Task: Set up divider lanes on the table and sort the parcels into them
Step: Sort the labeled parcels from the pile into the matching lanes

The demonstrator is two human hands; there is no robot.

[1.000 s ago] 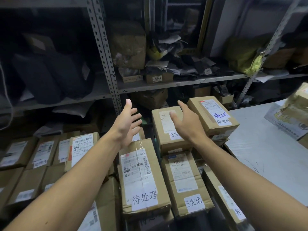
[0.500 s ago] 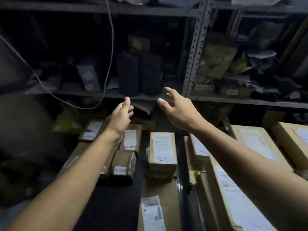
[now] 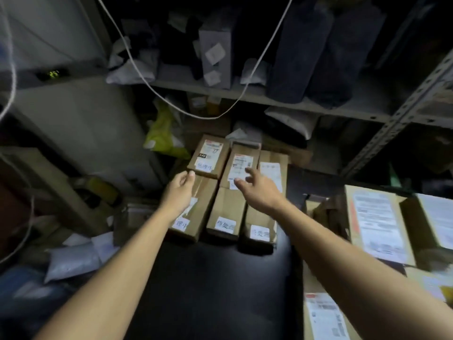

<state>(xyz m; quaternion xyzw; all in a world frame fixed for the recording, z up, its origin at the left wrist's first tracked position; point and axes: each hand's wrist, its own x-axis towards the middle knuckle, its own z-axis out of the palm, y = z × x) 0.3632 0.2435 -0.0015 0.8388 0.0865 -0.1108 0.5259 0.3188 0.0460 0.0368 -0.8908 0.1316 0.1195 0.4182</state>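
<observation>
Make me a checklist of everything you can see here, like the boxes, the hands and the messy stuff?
Surface: dark floor or mat in front of the parcels; which it is cannot be told.
Job's things: a cluster of cardboard parcels with white labels, packed side by side; more parcels at right. Divider lanes: nothing seen.
Clutter: yellow-green bag behind the cluster; pale plastic bags at lower left.
Grips: left hand over the left parcel, fingers loosely curled, holding nothing; right hand over the middle parcels, fingers spread, holding nothing.
Cables: a white cord sags across the shelf.
Surroundings: metal shelving with dark wrapped bundles.
</observation>
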